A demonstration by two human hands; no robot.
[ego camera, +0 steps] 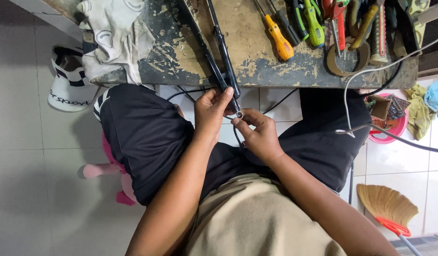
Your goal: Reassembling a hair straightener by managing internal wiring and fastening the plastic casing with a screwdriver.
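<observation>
Hands meet just below the near edge of a worn, paint-chipped workbench (257,71), both closed on the end of a long, slim black hair straightener with two hinged arms (222,57). This tool lies across the bench top and juts over its edge toward the person, its glossy black arms pressed close together and tapering to the hinge end, where a small silvery metal ring (239,114) shows at the tip. The left hand (210,113) wraps the hinge end from the side, thumb and fingers curled round it. The right hand (260,134) sits just below and beside it, forefinger and thumb pinched at the ring, touching the tip. A thin black cord (236,136) drops from that end between the two hands and passes behind the right one. Farther along the bench lie an orange-handled screwdriver (279,41), green-handled pliers (313,26) and a roll of brown tape (347,59); a crumpled pale cloth (112,38) hangs over the bench's left corner. On the tiled floor (29,166) to the right rest a pink plastic basin (393,130) and a straw broom with a red neck (388,208).
</observation>
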